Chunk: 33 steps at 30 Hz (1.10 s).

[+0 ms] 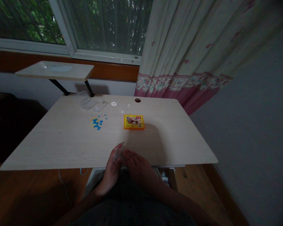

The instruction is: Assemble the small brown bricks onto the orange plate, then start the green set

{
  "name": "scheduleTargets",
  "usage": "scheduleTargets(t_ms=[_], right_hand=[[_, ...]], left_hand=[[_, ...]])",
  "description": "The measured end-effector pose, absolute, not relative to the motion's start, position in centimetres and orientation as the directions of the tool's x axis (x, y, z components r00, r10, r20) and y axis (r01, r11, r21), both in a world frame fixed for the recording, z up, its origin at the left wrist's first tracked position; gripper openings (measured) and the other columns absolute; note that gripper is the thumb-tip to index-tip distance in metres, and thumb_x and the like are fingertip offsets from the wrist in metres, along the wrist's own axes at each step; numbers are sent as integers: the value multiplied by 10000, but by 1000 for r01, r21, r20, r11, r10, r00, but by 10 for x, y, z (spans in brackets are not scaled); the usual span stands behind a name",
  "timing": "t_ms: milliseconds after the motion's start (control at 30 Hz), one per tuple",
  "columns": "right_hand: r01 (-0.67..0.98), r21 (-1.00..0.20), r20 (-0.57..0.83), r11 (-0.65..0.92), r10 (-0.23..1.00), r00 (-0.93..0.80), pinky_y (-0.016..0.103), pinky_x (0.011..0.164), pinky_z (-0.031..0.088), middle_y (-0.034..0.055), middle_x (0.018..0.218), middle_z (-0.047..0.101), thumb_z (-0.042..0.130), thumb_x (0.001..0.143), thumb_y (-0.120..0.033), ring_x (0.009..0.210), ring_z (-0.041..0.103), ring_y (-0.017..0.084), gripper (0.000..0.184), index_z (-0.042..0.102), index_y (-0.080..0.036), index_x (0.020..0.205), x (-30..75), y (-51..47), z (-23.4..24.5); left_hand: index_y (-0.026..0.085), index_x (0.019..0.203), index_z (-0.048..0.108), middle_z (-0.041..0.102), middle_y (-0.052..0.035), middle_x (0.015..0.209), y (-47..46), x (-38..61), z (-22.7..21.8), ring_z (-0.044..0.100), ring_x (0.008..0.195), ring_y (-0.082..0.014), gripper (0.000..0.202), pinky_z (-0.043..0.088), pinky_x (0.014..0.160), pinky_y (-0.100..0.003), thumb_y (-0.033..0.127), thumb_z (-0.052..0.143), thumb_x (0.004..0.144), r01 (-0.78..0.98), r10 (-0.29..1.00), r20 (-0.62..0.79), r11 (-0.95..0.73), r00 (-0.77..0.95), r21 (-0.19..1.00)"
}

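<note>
At the table's front edge my left hand (111, 166) is closed round a small clear plastic case (118, 154), its thumb and fingers on the sides. My right hand (138, 167) lies over the case's right side, fingers together and pressed against it. What the case contains, if anything, cannot be made out. Beyond my hands a flat yellow box (134, 122) with a printed label rests on the table. To its left is a loose pile of small blue and yellow pieces (97, 123), several of them scattered apart.
Crumpled clear plastic bags (93, 104) lie at the back left of the pale wooden table (61, 150). A raised shelf (33, 71) on black legs stands behind them. There is a cable hole (137, 100) at the back. A curtain (179, 47) hangs behind the table.
</note>
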State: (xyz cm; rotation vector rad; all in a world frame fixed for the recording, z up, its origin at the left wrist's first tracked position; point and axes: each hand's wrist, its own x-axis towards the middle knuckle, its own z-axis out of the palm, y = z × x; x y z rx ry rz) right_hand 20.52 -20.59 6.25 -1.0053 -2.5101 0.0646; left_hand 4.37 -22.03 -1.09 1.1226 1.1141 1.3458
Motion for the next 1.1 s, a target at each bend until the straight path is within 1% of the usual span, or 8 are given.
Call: scheduleTargets(t_ms=[133,300,400,467,633,867,933,1100], right_hand=[[718,-305,298,625,779,-551,301,731,582,97,1000,732,479,897,-96,840,710,196,286,589,-155,1154,207,-205,69],[715,-375,284,590,807,-517,286,687,571,87,960,743,461,919,-149,786,714,193,287,601,-185,1167,212,-191,84],[668,-521,328,532,847,-418,302,756,582,84,1035,742,390,965,-208,863,722,188,318,601,-204,1203,223,-175,96],[617,-634,319,466,885,-340,317,797,584,85,1042,743,382,981,-257,889,724,188,325,604,-194,1209,231,-167,102],[468,-834,205,293,951,-230,289,721,600,63,918,759,395,990,-347,756,731,164,335,621,-191,1181,239,-158,99],[446,-880,84,163,978,-191,304,711,594,67,881,749,383,990,-454,789,722,180,396,635,-193,1149,251,-157,72],[429,-894,55,134,980,-192,317,742,589,67,910,746,351,1000,-470,853,721,189,427,600,-209,1228,255,-161,67],[403,-897,144,183,981,-127,358,864,556,61,1063,722,292,1018,-459,978,687,187,460,459,-257,1397,267,-172,49]], left_hand=[[313,1448,394,466,-81,1454,-227,47,-21,452,1332,-317,713,343,1143,-473,628,574,834,-251,998,49,-36,44,967],[369,1409,428,439,-54,1480,-219,50,-30,404,1374,-326,707,313,1175,-478,675,593,794,-317,1000,13,-11,6,948],[355,1353,482,552,-97,1363,-211,54,-20,509,1275,-361,777,431,1086,-493,739,647,698,-438,998,-24,49,62,898],[320,1297,532,589,-98,1313,-210,56,-10,531,1252,-361,738,442,1071,-513,760,619,711,-512,993,-44,94,109,853],[287,1344,521,587,-106,1319,-212,52,8,556,1231,-331,774,443,1067,-507,762,594,738,-611,977,-75,185,201,770],[258,1406,495,516,-137,1423,-219,36,16,516,1288,-331,719,384,1119,-501,623,647,805,-599,939,-35,246,342,762],[270,1426,470,481,-133,1458,-220,32,18,488,1318,-327,714,360,1137,-498,585,662,815,-562,931,-42,254,362,788],[263,1408,485,503,-123,1442,-204,7,25,488,1320,-313,699,410,1101,-433,532,707,802,-535,982,-88,166,169,828]])
